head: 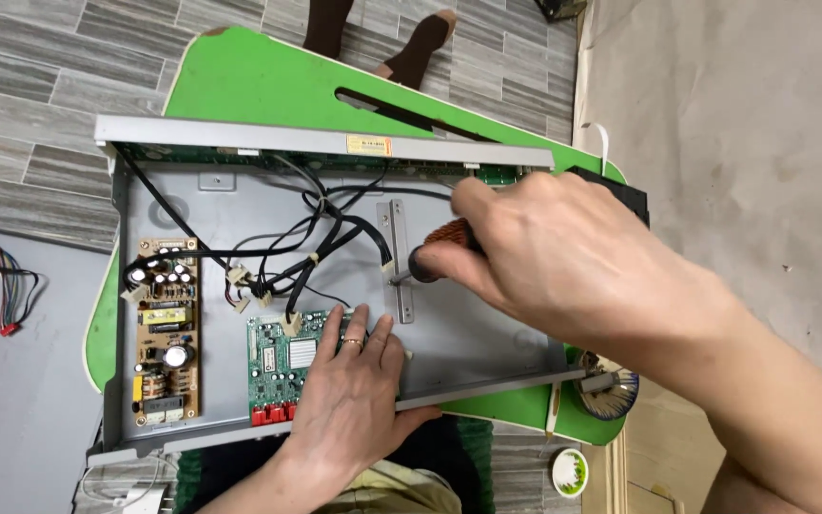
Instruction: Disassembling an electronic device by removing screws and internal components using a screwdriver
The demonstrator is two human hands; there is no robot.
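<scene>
An open grey metal chassis point(487, 333) lies on a green table point(259, 86). My right hand point(563, 257) grips a screwdriver point(435, 249) with an orange and black handle, its tip down at a small upright metal bracket point(396, 238) in the chassis. Resting flat on the chassis floor, my left hand point(359, 390) partly covers a green circuit board point(283, 366). A tan power board point(166, 328) with capacitors sits at the left. Black cables point(306, 243) run between the boards.
A grey panel with loose coloured wires point(7, 286) lies on the floor at the left. A small bowl point(609, 390) and a round lid point(569, 471) sit near the table's right corner. Someone's feet in dark socks point(416, 48) stand beyond the table.
</scene>
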